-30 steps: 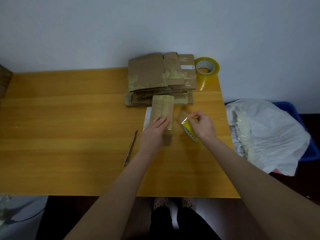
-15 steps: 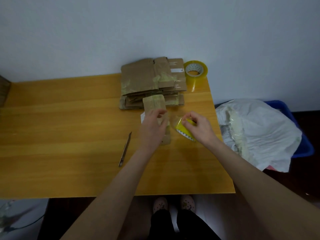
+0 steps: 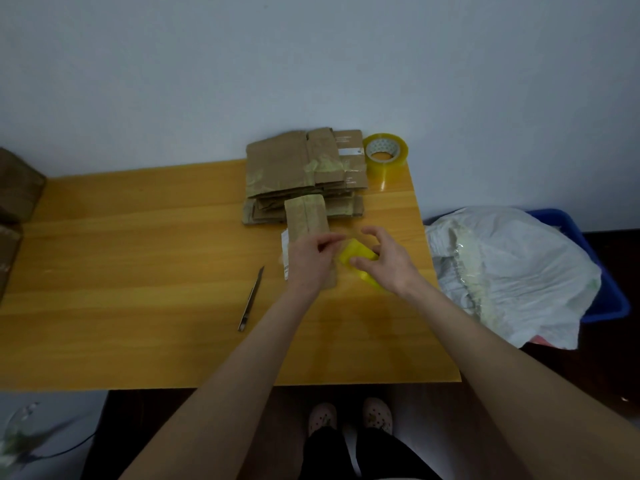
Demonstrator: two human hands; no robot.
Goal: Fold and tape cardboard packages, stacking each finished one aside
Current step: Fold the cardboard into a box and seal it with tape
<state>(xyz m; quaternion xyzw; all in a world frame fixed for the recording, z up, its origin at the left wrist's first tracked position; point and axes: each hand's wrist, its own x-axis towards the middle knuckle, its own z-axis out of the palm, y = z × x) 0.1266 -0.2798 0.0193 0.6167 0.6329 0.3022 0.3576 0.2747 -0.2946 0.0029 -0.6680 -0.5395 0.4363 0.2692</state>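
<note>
Table [image 3: 138, 271] lies open left of knife [image 3: 251, 299]; package stack [image 3: 298, 168], tape roll [image 3: 385, 154] block far edge

Nothing legible anywhere. White label [image 3: 351, 152] on the top right cardboard package [image 3: 353, 168] of the stack [image 3: 277, 168]: print too small to read. Faint lines on that package's brown face, illegible. White slip [image 3: 284, 244] under the front package [image 3: 304, 216]: dark barcode-like marks, no digits readable. Tape roll [image 3: 385, 151] core: repeating printed pattern, unreadable.

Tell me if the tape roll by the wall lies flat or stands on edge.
Flat: the tape roll shows its hole facing up.
</note>
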